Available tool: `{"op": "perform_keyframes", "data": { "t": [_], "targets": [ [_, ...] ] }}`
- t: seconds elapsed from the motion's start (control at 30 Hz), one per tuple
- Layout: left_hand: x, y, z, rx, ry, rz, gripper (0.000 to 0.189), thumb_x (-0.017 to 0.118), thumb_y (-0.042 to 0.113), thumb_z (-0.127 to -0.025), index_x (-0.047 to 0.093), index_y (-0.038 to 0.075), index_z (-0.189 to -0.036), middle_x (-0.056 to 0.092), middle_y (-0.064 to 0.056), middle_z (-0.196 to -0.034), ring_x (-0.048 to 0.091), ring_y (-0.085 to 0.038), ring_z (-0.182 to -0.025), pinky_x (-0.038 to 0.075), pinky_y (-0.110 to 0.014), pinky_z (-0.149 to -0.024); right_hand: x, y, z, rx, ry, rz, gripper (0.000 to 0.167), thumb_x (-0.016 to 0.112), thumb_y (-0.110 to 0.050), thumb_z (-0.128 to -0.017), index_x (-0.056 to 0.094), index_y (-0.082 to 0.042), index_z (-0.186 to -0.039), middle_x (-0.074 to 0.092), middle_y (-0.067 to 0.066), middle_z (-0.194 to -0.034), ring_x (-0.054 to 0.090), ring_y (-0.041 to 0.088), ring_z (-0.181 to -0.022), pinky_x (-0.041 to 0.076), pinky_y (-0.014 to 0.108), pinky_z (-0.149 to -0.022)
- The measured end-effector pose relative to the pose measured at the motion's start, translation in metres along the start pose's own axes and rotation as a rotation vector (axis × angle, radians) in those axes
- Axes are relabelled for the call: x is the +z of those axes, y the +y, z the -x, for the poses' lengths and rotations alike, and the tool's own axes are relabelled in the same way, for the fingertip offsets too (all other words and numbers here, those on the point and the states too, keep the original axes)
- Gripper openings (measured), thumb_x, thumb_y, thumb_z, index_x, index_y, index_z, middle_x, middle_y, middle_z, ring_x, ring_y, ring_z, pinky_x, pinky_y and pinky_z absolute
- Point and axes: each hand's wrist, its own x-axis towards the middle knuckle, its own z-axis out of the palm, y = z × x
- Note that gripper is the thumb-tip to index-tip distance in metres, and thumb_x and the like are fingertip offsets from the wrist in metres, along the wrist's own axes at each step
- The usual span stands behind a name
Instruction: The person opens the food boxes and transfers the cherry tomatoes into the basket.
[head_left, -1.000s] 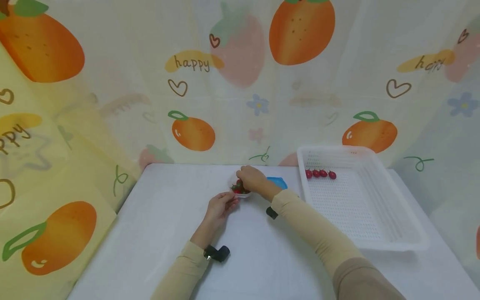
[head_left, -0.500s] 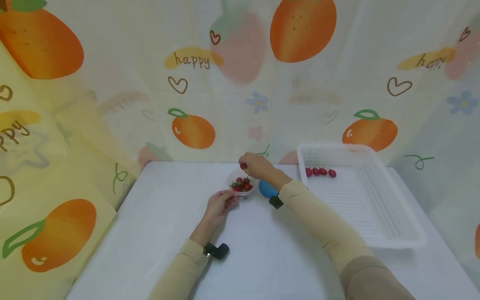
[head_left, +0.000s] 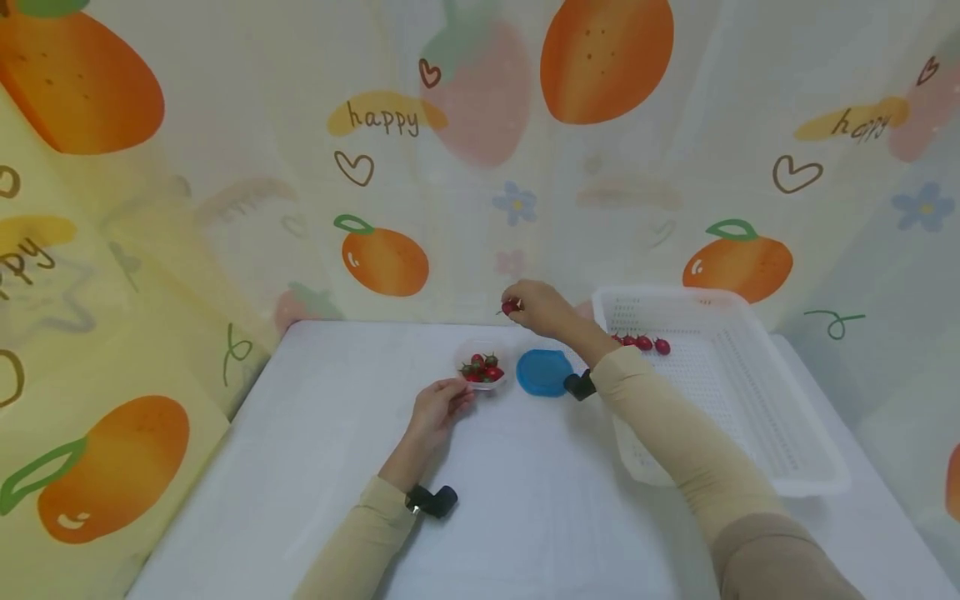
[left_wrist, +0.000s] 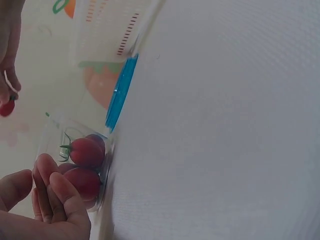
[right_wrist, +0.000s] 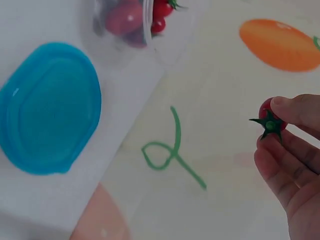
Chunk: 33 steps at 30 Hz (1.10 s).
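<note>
My right hand (head_left: 546, 308) pinches a cherry tomato (right_wrist: 271, 120) between thumb and fingers, raised above the table's far edge. Its green star-shaped calyx faces the camera in the right wrist view. With thumb and fingertips my left hand (head_left: 438, 412) holds the near rim of a small clear plastic container (head_left: 482, 386). Several red cherry tomatoes (left_wrist: 86, 152) with green stems lie inside it. Just right of the container a blue lid (head_left: 543, 372) rests flat on the table.
A large white perforated basket (head_left: 738, 400) stands on the right of the white table (head_left: 300, 467). Several cherry tomatoes (head_left: 662, 346) sit in a row at its far left; my right forearm partly covers the row and the basket's left wall. A fruit-print curtain (head_left: 465, 225) hangs behind.
My right hand has lifted a cherry tomato out of the container and moved up and right with it. The blue lid has come into full view. My left hand stays at the container.
</note>
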Motion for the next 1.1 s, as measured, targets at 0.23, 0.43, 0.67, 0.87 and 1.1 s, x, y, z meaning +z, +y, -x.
{"op": "perform_keyframes", "data": {
  "t": [0.23, 0.43, 0.67, 0.87, 1.1],
  "targets": [
    [-0.001, -0.001, 0.001, -0.001, -0.005, -0.004, 0.034, 0.061, 0.017, -0.096, 0.055, -0.001, -0.124, 0.068, -0.006, -0.097, 0.067, -0.013, -0.085, 0.058, -0.026, -0.086, -0.029, 0.03, 0.021, 0.084, 0.063, -0.054, 0.03, 0.062, -0.006, -0.093, 0.062, 0.0, -0.122, 0.065, 0.018, -0.113, 0.061, 0.031, -0.1, 0.056, 0.041, -0.089],
    [-0.001, -0.001, 0.003, 0.009, -0.011, -0.007, 0.032, 0.06, 0.015, -0.096, 0.055, -0.002, -0.123, 0.068, -0.005, -0.095, 0.067, -0.012, -0.083, 0.058, -0.027, -0.087, -0.047, 0.057, 0.044, 0.165, 0.073, -0.058, 0.033, 0.06, -0.007, -0.093, 0.06, 0.001, -0.125, 0.064, 0.02, -0.115, 0.059, 0.033, -0.101, 0.056, 0.044, -0.09],
    [-0.001, 0.001, 0.003, 0.025, -0.008, -0.015, 0.029, 0.06, 0.013, -0.096, 0.055, -0.003, -0.121, 0.07, -0.004, -0.093, 0.068, -0.01, -0.081, 0.058, -0.025, -0.084, -0.052, 0.089, 0.07, 0.254, 0.051, -0.033, 0.037, 0.059, -0.01, -0.094, 0.057, 0.001, -0.129, 0.062, 0.021, -0.116, 0.057, 0.034, -0.103, 0.054, 0.048, -0.093],
    [-0.002, 0.0, 0.002, 0.025, -0.011, -0.032, 0.031, 0.059, 0.014, -0.097, 0.055, -0.003, -0.122, 0.07, -0.004, -0.094, 0.068, -0.011, -0.083, 0.057, -0.028, -0.089, -0.045, 0.116, 0.086, 0.282, 0.043, -0.013, 0.033, 0.06, -0.01, -0.093, 0.06, 0.002, -0.124, 0.063, 0.022, -0.113, 0.058, 0.034, -0.097, 0.054, 0.049, -0.093],
    [-0.002, 0.0, 0.003, 0.024, -0.012, -0.031, 0.032, 0.06, 0.015, -0.096, 0.055, -0.002, -0.123, 0.07, -0.004, -0.096, 0.068, -0.011, -0.085, 0.057, -0.028, -0.09, -0.024, 0.137, 0.095, 0.247, 0.01, -0.006, 0.025, 0.061, -0.003, -0.087, 0.065, 0.007, -0.11, 0.067, 0.024, -0.098, 0.061, 0.031, -0.084, 0.055, 0.047, -0.082]
  ]
}}
